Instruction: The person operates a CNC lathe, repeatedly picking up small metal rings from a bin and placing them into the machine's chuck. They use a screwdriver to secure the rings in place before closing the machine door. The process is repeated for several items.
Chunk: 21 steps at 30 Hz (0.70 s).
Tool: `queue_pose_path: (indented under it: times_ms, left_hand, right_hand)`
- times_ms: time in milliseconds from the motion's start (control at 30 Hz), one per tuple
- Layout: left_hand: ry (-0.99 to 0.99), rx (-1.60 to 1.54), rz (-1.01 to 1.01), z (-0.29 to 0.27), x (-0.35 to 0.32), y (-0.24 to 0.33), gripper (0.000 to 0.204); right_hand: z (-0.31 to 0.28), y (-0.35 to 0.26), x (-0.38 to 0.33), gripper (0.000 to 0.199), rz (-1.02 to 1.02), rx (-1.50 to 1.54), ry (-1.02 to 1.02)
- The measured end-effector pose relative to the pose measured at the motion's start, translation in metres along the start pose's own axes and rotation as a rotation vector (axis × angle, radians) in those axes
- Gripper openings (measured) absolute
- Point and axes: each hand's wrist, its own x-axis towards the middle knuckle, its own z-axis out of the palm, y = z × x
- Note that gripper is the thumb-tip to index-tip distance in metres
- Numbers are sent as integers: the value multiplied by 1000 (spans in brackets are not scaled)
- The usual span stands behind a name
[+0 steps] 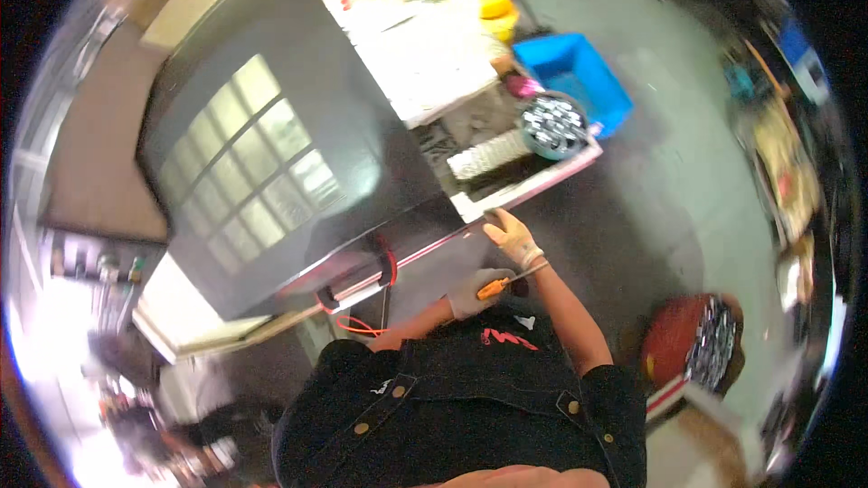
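Left hand (469,296), gloved: fingers curled round an orange-handled tool (494,288), held close before the dark clothing (461,380); its thin shaft points toward the right wrist. Right hand (512,240), gloved, lies farther forward, fingertips by the near corner of a pale tray (533,185) — cannot tell whether they grip a small part or touch the rim. Bowl of shiny metal pieces (553,125) at the tray's right end; blue bin (612,98) just beyond. Dark glossy table (362,208) to the left.
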Motion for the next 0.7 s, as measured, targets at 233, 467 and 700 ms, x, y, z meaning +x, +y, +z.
queue_pose_path:
  times_ms: [233,467,700]
  left_hand:
    - [-356,233,-199,18,29,-17,42]
    - [-871,296,-84,73,21,-18,47]
    - [-1220,346,173,146,-27,-2,42]
  right_hand:
    - [-54,104,-226,30,489,1027,1036]
    - [30,102,-388,52,-261,1639,1466]
    - [127,74,-459,55,-853,1399,1576]
